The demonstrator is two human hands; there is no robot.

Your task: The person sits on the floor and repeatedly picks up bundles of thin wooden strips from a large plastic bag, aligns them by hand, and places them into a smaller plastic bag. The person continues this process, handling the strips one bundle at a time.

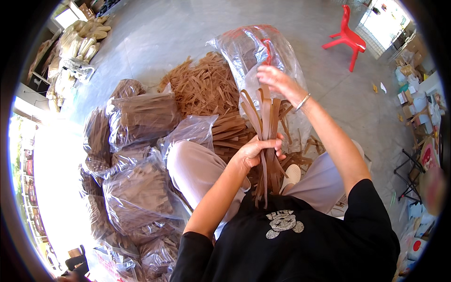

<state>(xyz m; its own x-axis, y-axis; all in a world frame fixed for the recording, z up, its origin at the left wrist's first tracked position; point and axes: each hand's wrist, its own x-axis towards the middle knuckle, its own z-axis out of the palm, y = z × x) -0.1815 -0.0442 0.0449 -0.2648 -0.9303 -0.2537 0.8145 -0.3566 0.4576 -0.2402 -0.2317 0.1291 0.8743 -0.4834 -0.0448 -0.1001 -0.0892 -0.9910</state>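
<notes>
My left hand (259, 149) grips a bundle of flat brown strips (269, 123) around its middle, between my knees. The strips stand up above the fist, some bent over at the top, and their lower ends hang towards my black shirt. My right hand (276, 79), blurred and with a bangle at the wrist, is just above the bundle's upper ends. Its fingers are stretched out, and I see nothing held in them. Beyond my left hand lies a stack of longer brown strips (229, 130), partly covered by a clear plastic bag (192, 128).
A heap of loose brown strips (204, 83) lies ahead on the concrete floor, beside a large clear plastic bag (246, 42). Several filled bags (137, 197) are piled at my left. A red plastic chair (347, 37) stands at the far right, and clutter lines the right wall.
</notes>
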